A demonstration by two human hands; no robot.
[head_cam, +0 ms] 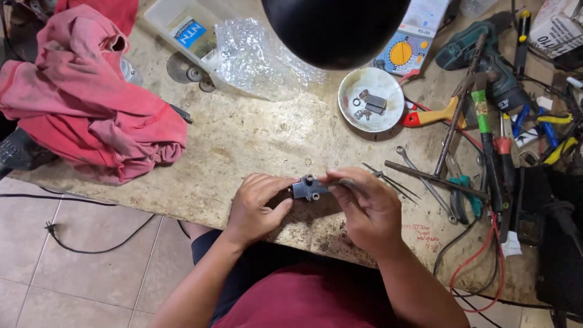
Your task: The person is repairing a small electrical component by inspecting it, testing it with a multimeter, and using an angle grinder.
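A small dark grey metal part (306, 187) with round knobs is held between both hands just above the worn workbench (255, 140). My left hand (258, 206) grips its left end with thumb and fingers. My right hand (364, 203) closes on its right end and also pinches a thin dark tool whose tip meets the part. Both forearms come up from the bottom edge over a dark red shirt.
A white bowl (371, 99) with small metal pieces sits behind the hands. Wrenches, screwdrivers, pliers and a green drill (486, 54) crowd the right side. A red cloth pile (91, 103) lies at left, a plastic box and bag (255, 54) at back. A black lamp shade (334, 27) overhangs.
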